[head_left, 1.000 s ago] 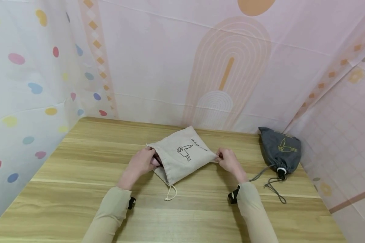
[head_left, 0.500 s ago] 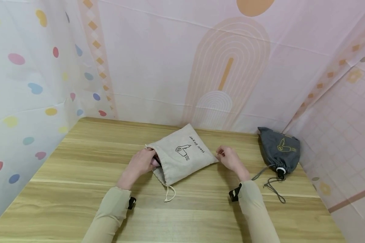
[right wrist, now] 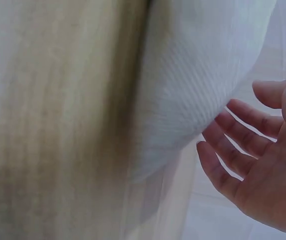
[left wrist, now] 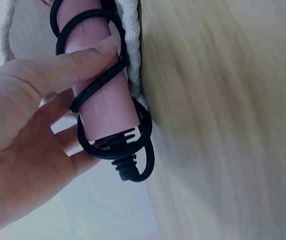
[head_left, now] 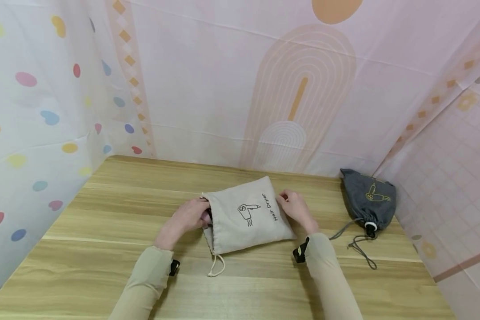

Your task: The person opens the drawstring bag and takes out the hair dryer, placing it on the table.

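Note:
A beige drawstring bag (head_left: 230, 231) printed "Hair Dryer" lies on the table, its mouth toward my left hand (head_left: 186, 218). That hand grips a pink hair dryer handle (left wrist: 109, 117) at the bag's mouth, thumb across the top and fingers underneath. A black cord (left wrist: 100, 84) winds around the handle and loops at its end. The rest of the hair dryer is hidden inside the cloth. My right hand (head_left: 298, 208) is at the bag's closed end; in the right wrist view its fingers are loosely bent, fingertips right at the cloth, thumb apart.
A dark grey drawstring pouch (head_left: 358, 195) with a yellow dryer print lies at the table's back right, its cords trailing forward. The wooden table (head_left: 104, 249) meets patterned curtains (head_left: 208, 89) at the back and sides. A white drawstring loop hangs from the bag's mouth.
The bag has turned clockwise, its closed end swinging toward me. My right hand has let go of the bag's corner and moved slightly left along its closed edge. The left hand keeps its grip.

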`<state>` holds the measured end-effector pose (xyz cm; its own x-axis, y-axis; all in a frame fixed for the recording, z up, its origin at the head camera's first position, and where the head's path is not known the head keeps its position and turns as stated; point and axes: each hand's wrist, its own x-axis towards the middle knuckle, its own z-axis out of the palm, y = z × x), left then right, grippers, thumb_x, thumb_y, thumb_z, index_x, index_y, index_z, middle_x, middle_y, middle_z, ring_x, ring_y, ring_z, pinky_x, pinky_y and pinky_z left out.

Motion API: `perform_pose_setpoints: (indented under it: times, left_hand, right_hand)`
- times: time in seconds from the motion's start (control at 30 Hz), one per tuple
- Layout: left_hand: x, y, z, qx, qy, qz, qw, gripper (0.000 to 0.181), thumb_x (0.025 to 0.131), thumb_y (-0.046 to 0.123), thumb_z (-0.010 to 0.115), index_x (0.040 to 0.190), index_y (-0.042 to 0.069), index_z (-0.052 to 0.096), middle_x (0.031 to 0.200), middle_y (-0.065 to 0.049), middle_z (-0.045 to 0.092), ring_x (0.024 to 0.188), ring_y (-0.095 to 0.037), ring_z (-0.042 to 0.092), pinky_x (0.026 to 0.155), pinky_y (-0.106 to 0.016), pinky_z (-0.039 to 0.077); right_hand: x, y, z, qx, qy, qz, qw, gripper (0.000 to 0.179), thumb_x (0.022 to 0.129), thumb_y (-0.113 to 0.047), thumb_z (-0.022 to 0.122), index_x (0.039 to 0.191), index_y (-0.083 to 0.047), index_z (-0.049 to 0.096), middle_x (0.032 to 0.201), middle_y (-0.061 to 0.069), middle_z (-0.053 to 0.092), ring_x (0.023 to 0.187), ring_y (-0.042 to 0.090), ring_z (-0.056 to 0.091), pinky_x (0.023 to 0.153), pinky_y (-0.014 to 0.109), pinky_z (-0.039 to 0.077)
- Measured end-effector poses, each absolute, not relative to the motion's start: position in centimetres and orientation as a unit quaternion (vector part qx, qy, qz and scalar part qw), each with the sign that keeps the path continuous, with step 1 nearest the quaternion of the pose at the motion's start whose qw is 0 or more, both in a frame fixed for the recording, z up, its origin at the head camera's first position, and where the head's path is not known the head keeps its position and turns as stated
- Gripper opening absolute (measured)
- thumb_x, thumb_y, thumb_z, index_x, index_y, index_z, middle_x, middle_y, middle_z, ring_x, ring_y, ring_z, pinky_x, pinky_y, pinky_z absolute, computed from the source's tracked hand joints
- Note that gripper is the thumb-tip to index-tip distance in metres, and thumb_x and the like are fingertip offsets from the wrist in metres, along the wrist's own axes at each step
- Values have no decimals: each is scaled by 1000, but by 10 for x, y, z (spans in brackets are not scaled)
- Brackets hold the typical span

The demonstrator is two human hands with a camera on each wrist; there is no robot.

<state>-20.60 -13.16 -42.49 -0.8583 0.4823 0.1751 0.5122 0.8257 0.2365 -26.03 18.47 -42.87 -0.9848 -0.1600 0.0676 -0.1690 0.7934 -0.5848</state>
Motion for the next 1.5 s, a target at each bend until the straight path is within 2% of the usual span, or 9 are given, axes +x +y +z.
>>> perform_pose_setpoints:
  times: [0.13, 0.27, 0.4, 0.5, 0.7, 0.93, 1.27, 1.5]
  left_hand:
    - [-208, -132, -425, -281, -948, -142, 42, 25, 70, -3, 74, 91, 6, 63, 90, -8, 65, 80, -22, 63, 73, -36, 54]
    - [-208, -132, -425, -289, -946, -143, 35, 24, 70, -5, 73, 88, 6, 62, 86, -6, 63, 76, -17, 60, 69, -32, 52]
    - [-208, -132, -425, -287, -946, -148, 31, 24, 69, -6, 72, 87, 7, 63, 86, -6, 63, 75, -17, 60, 69, -32, 52]
    - [-208, -131, -425, -281, -947, -157, 23, 24, 70, -7, 70, 88, 7, 62, 86, -5, 63, 75, -16, 60, 69, -31, 52]
    - [-206, -131, -426, -279, -946, -160, 35, 28, 70, -7, 70, 95, 5, 63, 91, -8, 65, 80, -22, 63, 73, -36, 54]
    - [-204, -134, -423, -259, -946, -193, 21, 36, 66, 0, 79, 96, 10, 62, 103, -10, 68, 95, -33, 66, 83, -46, 54]
    - [-206, -144, -424, -252, -948, -196, 2, 35, 64, -4, 77, 93, 10, 63, 98, -10, 68, 88, -28, 64, 80, -44, 53]
    - [-206, -151, -423, -240, -951, -194, -7, 35, 65, -1, 79, 94, 10, 63, 103, -13, 68, 91, -29, 64, 81, -45, 53]
  right_hand:
    - [-263, 183, -427, 65, -947, 315, -5, 32, 97, -27, 51, 108, 0, 65, 103, 16, 69, 93, 25, 63, 82, 39, 51]
    - [-265, 182, -427, 46, -946, 320, -19, 36, 96, -29, 52, 111, 2, 64, 107, 17, 68, 98, 27, 63, 85, 40, 51]
    - [-267, 181, -429, 43, -945, 324, -7, 31, 94, -26, 57, 101, 3, 66, 96, 16, 69, 84, 22, 62, 72, 32, 51]
    - [-268, 179, -430, 38, -941, 337, 6, 24, 91, -22, 58, 89, 1, 66, 81, 10, 64, 69, 17, 55, 59, 24, 44]
    - [-268, 181, -430, 9, -935, 353, 23, 19, 89, -20, 57, 80, -4, 61, 69, 2, 55, 59, 12, 46, 51, 21, 36]
    - [-267, 190, -432, -11, -939, 341, 49, 19, 86, -16, 57, 73, -3, 60, 67, 3, 56, 60, 15, 48, 54, 22, 37]
    - [-268, 199, -434, -25, -942, 329, 55, 19, 87, -17, 58, 79, -1, 63, 73, 7, 61, 66, 18, 52, 58, 24, 39]
    - [-269, 202, -434, -20, -939, 337, 61, 19, 88, -16, 57, 81, 1, 63, 72, 8, 61, 64, 17, 52, 57, 23, 38]
